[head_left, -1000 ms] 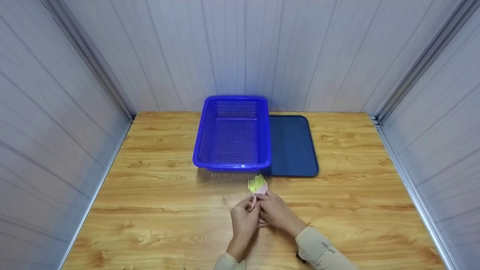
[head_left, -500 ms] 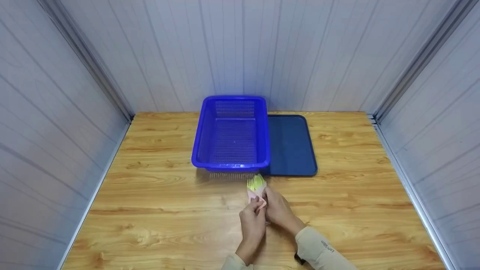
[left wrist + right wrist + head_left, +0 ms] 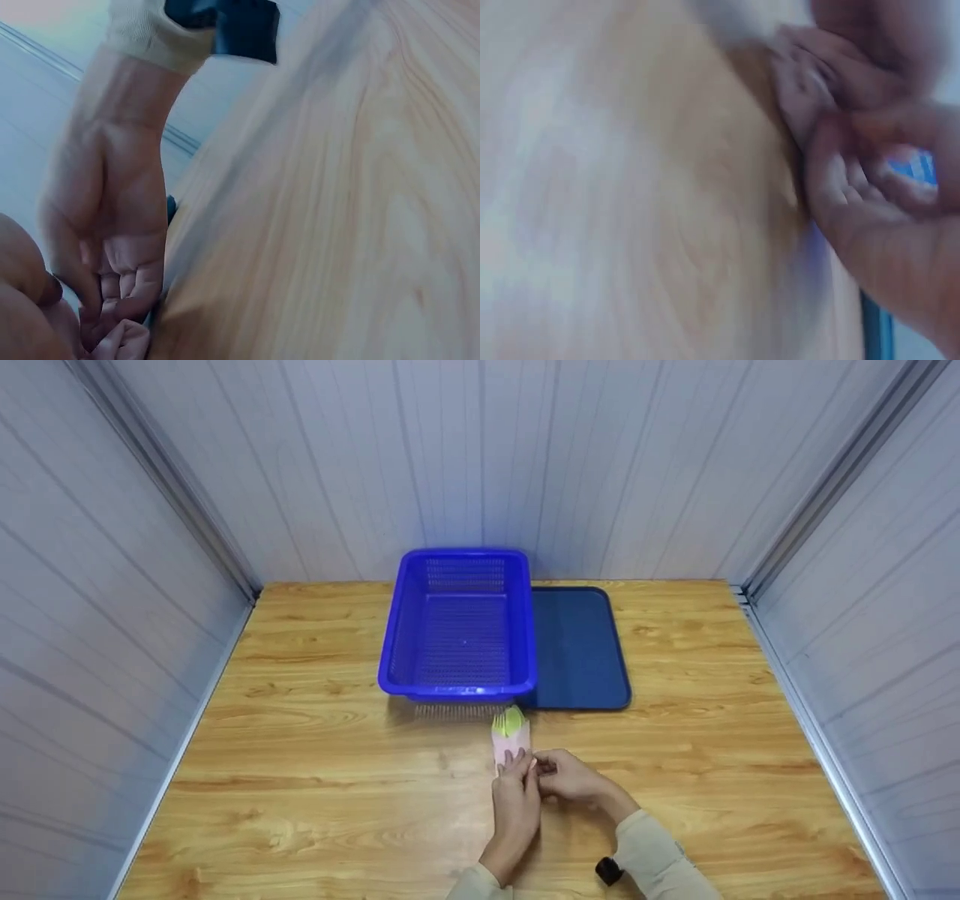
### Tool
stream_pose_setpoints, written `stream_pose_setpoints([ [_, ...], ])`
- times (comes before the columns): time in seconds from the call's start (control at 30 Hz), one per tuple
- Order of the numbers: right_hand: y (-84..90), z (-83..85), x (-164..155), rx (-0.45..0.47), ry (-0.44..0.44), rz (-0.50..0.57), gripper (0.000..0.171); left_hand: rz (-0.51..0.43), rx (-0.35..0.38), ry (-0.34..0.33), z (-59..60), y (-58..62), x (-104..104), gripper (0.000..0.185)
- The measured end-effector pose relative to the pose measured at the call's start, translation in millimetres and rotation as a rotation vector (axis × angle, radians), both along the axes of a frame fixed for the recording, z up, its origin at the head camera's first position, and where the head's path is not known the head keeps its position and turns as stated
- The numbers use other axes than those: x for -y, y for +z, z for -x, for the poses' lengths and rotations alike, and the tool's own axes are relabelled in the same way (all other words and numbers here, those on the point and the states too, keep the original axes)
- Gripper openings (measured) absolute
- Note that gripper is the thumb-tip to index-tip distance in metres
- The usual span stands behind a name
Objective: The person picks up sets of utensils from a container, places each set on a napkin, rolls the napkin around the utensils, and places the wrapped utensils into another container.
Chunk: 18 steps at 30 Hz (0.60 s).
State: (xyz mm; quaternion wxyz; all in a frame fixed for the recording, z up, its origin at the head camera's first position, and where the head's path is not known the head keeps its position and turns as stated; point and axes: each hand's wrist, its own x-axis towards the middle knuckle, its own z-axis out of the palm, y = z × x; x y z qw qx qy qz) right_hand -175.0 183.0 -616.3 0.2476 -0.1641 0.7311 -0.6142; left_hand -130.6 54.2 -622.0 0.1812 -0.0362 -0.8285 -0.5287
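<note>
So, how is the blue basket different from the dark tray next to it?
The blue basket is bright blue, while the dark tray is navy. The basket has tall perforated mesh walls; the tray is flat with only a low rim. The basket sits left of the tray, and its right side seems to overlap the tray's left edge. Both are rectangular with rounded corners, hold nothing, and rest at the back of the wooden table.

Pink napkin (image 3: pixel 511 740), green forks (image 3: pixel 509 722); blue mesh basket (image 3: pixel 459 622); navy tray (image 3: pixel 577 649).

Blue basket (image 3: pixel 459 626) beside dark tray (image 3: pixel 579 649) (touching).
</note>
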Motion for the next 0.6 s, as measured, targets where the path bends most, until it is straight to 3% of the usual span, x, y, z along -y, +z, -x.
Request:
stream_pose_setpoints([
  [0.1, -0.4, -0.2, -5.4, 0.223, 0.034, 0.177, 0.032, 0.019, 0.050, -0.042, -1.3, 0.3, 1.3, 0.034],
  [0.2, -1.3, -1.6, -7.1, 0.333, 0.014, 0.270, 0.030, -0.007, 0.150, -0.127, -3.5, 4.0, 3.4, 0.051],
  [0.3, 1.0, -3.2, -2.2, 0.324, -0.063, 0.219, 0.029, -0.034, 0.263, -0.223, -4.6, 7.9, 6.5, 0.063],
  [0.4, 3.1, -4.9, 7.0, 0.293, -0.202, 0.129, 0.028, -0.076, 0.330, -0.308, -3.1, 10.7, 11.2, 0.066],
  [0.5, 1.1, -6.4, 14.2, 0.287, -0.336, 0.086, 0.017, -0.153, 0.307, -0.311, 0.7, 9.3, 17.0, 0.056],
  [0.6, -1.9, -7.7, 19.2, 0.299, -0.432, 0.088, 0.009, -0.040, 0.152, -0.247, 5.3, 4.8, 22.4, 0.035],
])
